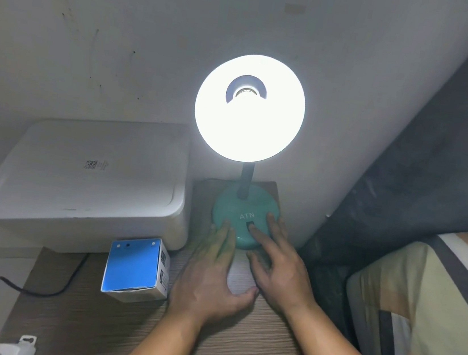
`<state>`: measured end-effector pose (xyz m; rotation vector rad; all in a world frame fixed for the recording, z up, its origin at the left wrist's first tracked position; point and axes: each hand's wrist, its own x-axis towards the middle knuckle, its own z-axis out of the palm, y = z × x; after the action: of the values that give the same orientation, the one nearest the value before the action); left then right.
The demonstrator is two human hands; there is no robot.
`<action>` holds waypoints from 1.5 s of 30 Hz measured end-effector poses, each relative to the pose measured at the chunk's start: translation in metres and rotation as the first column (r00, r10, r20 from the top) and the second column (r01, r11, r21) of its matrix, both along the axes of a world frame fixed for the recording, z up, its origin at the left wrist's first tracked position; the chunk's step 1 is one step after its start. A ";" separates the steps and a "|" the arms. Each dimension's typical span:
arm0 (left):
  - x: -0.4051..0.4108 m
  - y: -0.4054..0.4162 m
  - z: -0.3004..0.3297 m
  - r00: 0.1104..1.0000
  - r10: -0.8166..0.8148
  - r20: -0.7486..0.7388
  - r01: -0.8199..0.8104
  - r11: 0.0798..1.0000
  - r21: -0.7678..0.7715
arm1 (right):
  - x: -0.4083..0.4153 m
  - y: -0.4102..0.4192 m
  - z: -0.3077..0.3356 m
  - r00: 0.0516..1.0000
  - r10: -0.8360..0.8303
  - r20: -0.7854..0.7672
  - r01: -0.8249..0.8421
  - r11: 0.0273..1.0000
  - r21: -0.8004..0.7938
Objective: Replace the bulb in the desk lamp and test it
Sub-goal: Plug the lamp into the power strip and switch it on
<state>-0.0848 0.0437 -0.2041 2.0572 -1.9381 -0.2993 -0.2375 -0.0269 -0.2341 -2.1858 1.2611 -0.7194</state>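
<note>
The desk lamp stands at the back of a wooden table. Its round shade glows bright white, so the bulb inside is lit. A dark neck joins the shade to a teal round base marked ATN. My right hand rests at the base's front right, with its index fingertip on the small dark switch. My left hand lies flat against the base's front left, fingers spread, holding nothing.
A blue and white bulb box lies on the table left of my hands. Behind it sits a white lidded bin. A black cable runs to a white plug at the lower left. A striped pillow lies at the right.
</note>
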 end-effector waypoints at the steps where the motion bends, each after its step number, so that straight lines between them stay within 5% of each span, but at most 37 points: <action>1: 0.000 0.000 0.001 1.000 0.001 0.007 -0.001 1.000 -0.003 | 0.000 0.000 0.001 1.000 -0.001 -0.001 0.001 1.000 0.005; 45: -0.001 -0.001 -0.001 0.999 -0.008 -0.042 0.009 1.000 0.010 | 0.000 0.001 0.004 0.999 -0.014 -0.032 0.014 1.000 0.027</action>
<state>-0.0857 0.0430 -0.2049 2.0327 -1.9249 -0.3526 -0.2373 -0.0257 -0.2305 -2.1765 1.2960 -0.6715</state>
